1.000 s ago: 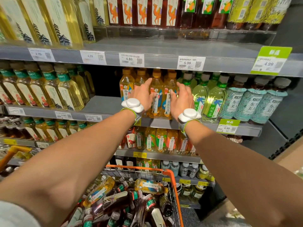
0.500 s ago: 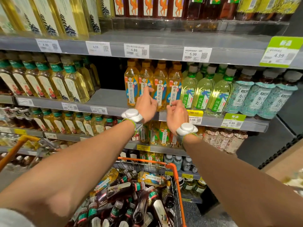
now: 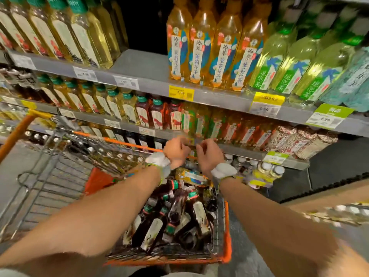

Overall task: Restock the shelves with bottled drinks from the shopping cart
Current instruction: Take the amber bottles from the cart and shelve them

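Head view: my left grip (image 3: 176, 149) and right grip (image 3: 209, 156) hang side by side above the far end of the shopping cart (image 3: 227, 232), fingers loosely curled, both holding nothing. Bottled drinks (image 3: 175, 214) lie piled in the cart basket. The shelves (image 3: 147, 74) beyond carry upright rows of tea bottles (image 3: 215, 47).

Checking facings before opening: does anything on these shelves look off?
One gap: bare shelf between the pale yellow bottles and the orange tea bottles. Standing rows look upright, nothing spilled.
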### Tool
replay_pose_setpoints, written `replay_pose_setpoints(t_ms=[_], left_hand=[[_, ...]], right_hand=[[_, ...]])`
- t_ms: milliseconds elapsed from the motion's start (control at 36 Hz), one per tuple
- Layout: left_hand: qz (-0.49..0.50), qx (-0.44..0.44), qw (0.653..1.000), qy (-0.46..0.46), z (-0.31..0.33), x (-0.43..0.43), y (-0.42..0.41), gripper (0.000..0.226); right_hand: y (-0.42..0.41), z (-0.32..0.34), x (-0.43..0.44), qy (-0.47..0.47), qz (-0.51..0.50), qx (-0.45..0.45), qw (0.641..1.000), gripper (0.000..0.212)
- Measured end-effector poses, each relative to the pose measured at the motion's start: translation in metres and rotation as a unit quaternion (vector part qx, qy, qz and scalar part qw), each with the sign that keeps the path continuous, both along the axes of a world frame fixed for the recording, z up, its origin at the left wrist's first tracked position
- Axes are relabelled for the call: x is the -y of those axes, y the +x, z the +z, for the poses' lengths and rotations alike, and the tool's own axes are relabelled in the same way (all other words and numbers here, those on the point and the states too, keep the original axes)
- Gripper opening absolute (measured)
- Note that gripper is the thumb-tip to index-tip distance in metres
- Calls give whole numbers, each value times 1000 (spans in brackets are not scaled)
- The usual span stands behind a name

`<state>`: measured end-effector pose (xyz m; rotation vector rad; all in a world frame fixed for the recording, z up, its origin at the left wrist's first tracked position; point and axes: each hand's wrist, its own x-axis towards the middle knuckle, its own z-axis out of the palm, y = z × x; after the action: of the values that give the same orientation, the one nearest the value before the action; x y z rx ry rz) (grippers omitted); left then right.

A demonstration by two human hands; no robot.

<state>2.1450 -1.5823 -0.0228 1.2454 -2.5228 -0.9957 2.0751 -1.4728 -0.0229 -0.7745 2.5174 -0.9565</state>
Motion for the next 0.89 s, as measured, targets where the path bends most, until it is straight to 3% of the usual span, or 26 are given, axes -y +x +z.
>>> replay_pose_setpoints(t_ms=[167, 222, 278, 333, 444, 556, 611, 722, 889], left_hand=[[45, 89, 994, 41, -57, 2, 28, 26], [60, 67, 996, 16, -74, 8, 34, 22], [51, 41, 996, 55, -95, 11, 47, 26], [8, 92, 990, 105, -114, 14, 58, 39], [-31, 108, 981, 156, -124, 17, 65, 25], [18, 128, 976, 173, -143, 16, 51, 36], [20, 127, 976, 178, -151, 21, 42, 37], [-4, 169, 970, 174, -168, 24, 32, 41], [-113, 263, 943, 169, -178, 35, 11, 45]], right_hand=[[22, -42, 0, 101, -9, 80, 992, 20], [30, -55, 6, 108, -51, 117, 986, 19], [39, -72, 7, 113, -87, 173, 975, 19], [46, -96, 8, 129, -117, 229, 958, 23], [47, -123, 14, 121, -173, 305, 929, 31], [41, -169, 22, 54, -291, 430, 853, 36], [24, -216, 25, 55, -314, 450, 834, 48], [-1, -299, 36, 160, -320, 481, 801, 97], [-2, -242, 66, 117, -305, 557, 763, 67]])
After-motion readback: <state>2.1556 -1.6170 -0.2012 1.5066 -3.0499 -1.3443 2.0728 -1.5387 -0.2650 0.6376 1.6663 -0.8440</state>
